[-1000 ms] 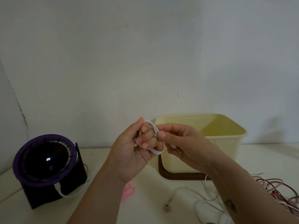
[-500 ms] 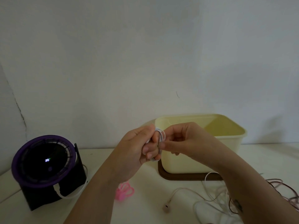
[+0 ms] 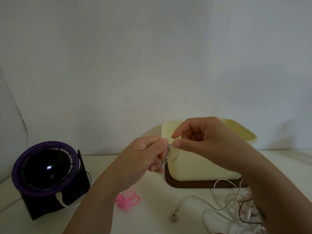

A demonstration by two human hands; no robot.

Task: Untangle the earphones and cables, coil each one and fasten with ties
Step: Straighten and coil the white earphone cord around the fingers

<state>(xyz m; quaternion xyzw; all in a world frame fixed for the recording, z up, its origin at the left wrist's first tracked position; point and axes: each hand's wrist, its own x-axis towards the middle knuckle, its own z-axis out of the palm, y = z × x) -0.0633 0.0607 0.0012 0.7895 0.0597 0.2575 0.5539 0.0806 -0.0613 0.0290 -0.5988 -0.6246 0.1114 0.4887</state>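
Observation:
My left hand (image 3: pixel 148 156) grips a small white cable coil (image 3: pixel 166 157), seen edge-on between its fingers. My right hand (image 3: pixel 202 141) is just to the right of the coil, and its thumb and forefinger pinch a thin tie (image 3: pixel 175 155) whose loose end hangs down beside the coil. Both hands are held above the table in front of the yellow tub (image 3: pixel 202 169). A tangle of white and dark red earphone cables (image 3: pixel 236 205) lies on the table at the lower right, with one earbud (image 3: pixel 173 217) stretched out to the left.
The yellow tub stands on a brown lid (image 3: pixel 185 184). A bunch of pink ties (image 3: pixel 128 199) lies on the white table (image 3: pixel 152 217) below my left forearm. A black and purple fan (image 3: pixel 47 174) stands at the left, against the white wall.
The coil has turned from flat-on to edge-on in my left hand. My right hand has lifted and drawn the tie out to the right of the coil.

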